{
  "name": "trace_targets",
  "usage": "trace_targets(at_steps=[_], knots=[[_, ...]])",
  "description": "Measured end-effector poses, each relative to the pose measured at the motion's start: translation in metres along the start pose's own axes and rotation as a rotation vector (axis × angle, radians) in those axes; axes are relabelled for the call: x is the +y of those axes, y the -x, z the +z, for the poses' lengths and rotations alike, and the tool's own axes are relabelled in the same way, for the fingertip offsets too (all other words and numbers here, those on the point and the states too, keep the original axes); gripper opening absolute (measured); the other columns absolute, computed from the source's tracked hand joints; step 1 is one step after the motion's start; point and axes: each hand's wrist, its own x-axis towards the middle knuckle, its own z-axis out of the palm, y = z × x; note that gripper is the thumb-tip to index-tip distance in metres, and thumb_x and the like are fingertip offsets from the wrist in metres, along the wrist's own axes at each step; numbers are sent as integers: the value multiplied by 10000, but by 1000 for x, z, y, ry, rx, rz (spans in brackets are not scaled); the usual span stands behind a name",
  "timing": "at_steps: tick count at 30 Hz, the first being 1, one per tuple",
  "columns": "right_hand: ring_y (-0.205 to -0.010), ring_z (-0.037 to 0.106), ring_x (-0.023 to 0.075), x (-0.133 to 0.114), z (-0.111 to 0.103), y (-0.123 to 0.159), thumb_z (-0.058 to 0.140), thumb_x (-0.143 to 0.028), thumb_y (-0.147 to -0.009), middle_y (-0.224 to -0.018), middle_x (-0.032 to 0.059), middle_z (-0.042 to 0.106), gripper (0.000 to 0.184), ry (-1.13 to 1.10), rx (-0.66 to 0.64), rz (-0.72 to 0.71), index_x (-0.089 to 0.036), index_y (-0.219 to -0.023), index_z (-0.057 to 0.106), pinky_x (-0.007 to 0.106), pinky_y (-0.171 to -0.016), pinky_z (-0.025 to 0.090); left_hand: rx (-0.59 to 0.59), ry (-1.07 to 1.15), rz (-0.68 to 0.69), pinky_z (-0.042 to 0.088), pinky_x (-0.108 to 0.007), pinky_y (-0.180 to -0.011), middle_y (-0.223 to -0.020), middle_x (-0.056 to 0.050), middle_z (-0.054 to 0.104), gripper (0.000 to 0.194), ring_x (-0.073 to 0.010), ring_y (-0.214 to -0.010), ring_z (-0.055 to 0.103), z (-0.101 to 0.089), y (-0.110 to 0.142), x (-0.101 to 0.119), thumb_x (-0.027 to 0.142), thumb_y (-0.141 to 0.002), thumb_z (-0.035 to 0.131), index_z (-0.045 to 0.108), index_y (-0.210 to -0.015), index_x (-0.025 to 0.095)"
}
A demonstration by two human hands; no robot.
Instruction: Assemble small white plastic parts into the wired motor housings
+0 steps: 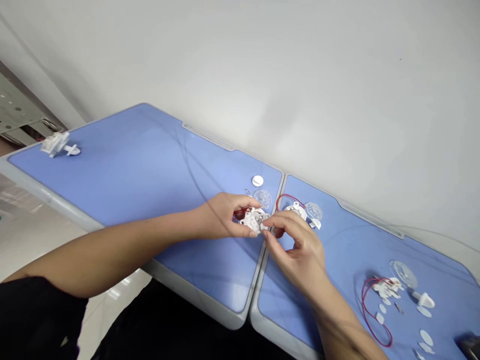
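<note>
On my feed, at the far left, a white plastic assembly (pixel 55 144) lies near the corner of the left blue desk (pixel 123 160), with a white cross-shaped piece (pixel 72 150) just beside it; the left hand (pixel 221 217) comes in from that side, its fingers clenched around a white plastic housing (pixel 254 220) above the desk, close to the seam with the right blue desk (pixel 360 240); I can't make out a clear long axis on that squat housing, though a red wire (pixel 240 215) runs out from it leftward under the left fingers; beyond it sit a white disc (pixel 257 180) and a clear plastic dome (pixel 262 198), both empty as far as I can tell; the right hand (pixel 296 255) pinches the housing's right edge between its fingertips (pixel 268 235); just past them, on the right desk, lie a second white housing (pixel 296 210) looped with red wire (pixel 288 200) and a clear disc (pixel 313 211); further right I see a coil of red wire (pixel 375 312), a white part (pixel 386 287), a clear disc (pixel 403 275), a white knob-shaped piece (pixel 423 300), and small white ovals (pixel 425 337); no writing is legible on any of these parts at this resolution.
</note>
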Motion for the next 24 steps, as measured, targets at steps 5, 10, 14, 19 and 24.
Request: trace_targets(at_steps=[5, 10, 14, 19, 24], knots=[[-663, 527, 125, 2, -1, 1, 587, -145, -844, -801, 12, 587, 84, -124, -37, 128, -211, -867, 632, 278, -623, 449, 3, 15, -3, 453, -233, -677, -819, -14, 626, 604, -124, -726, 551, 1, 0, -1, 320, -637, 746, 615, -1193, 122], [-677, 512, 128, 4, -1, 3, 598, -210, -856, -789, 5, 545, 52, -212, -60, 253, -221, -868, 647, 280, -622, 431, 7, -7, -1, 451, -229, -672, -832, -16, 642, 620, -120, -714, 554, 2, 1, -1, 346, -625, 749, 621, -1191, 125], [-680, 492, 135, 6, -3, 5, 600, -267, -865, -779, 2, 519, 61, -280, -91, 344, -231, -883, 646, 289, -631, 415, 8, -2, 4, 446, -212, -662, -846, -15, 659, 626, -112, -709, 568, 1, 1, 0, 351, -609, 762, 626, -1177, 124], [-673, 473, 138, 7, -3, 5, 609, -296, -866, -763, -3, 512, 68, -288, -115, 359, -247, -880, 653, 294, -638, 397, 20, -22, 21, 439, -201, -635, -837, 0, 672, 581, -113, -708, 591, 0, 1, 1, 358, -613, 762, 639, -1144, 157], [-698, 484, 142, 7, -2, 6, 619, -301, -858, -784, 6, 546, 72, -314, -116, 392, -239, -856, 656, 294, -656, 402, 20, -30, 15, 458, -206, -648, -818, 1, 680, 573, -116, -704, 596, 1, 0, 1, 352, -608, 766, 649, -1133, 156]])
